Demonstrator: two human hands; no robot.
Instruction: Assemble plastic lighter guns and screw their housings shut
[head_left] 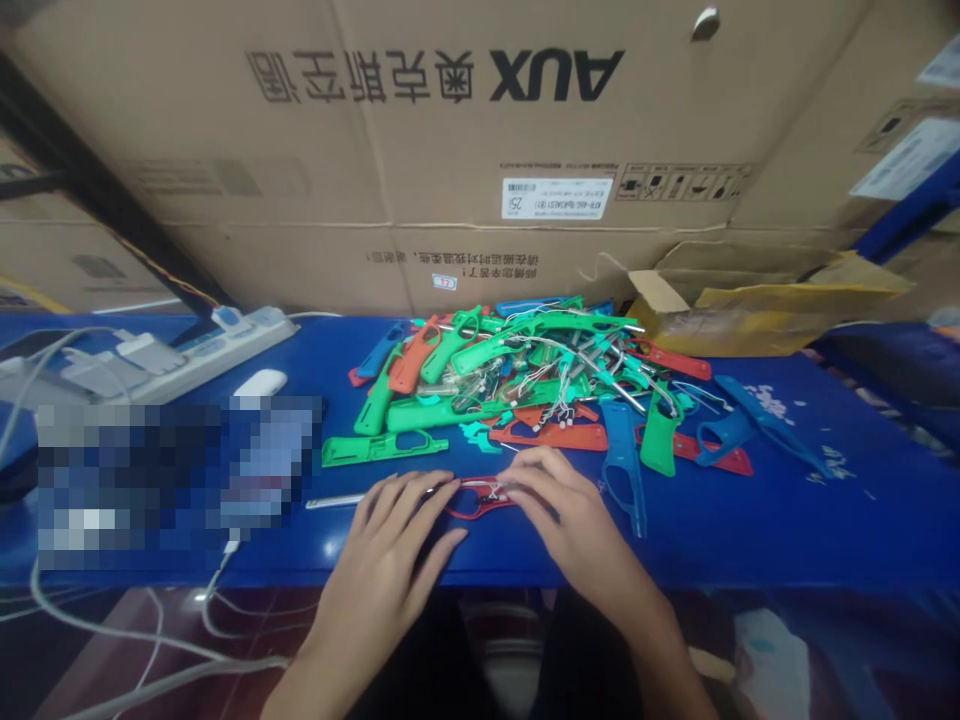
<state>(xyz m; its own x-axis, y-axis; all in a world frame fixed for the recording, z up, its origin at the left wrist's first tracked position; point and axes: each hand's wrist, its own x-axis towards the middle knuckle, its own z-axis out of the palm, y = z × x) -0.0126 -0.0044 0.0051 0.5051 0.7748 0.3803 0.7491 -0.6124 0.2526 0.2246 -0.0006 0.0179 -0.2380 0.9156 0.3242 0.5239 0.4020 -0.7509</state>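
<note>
A red long-reach lighter casing (472, 505) lies flat on the blue table near its front edge, open side up, with parts and white wire inside. Its metal tube (334, 501) points left. My left hand (397, 530) rests over the tube end, fingers curled onto the casing and thumb a little apart. At the handle end, my right hand (562, 510) has thumb and fingertips closed on the casing and the wire; the exact grip is partly hidden. Just beyond lies a heap of green casings (420, 410), red casings (559, 433), blue casings (622, 460) and wired metal tubes (600, 370).
A power strip (217, 345) with plugged-in chargers and a white case (260, 383) sit at left, by a blurred-out area with a cable. Behind the heap stands a large cardboard box (420, 150). An open yellow-taped carton (750, 310) is at back right.
</note>
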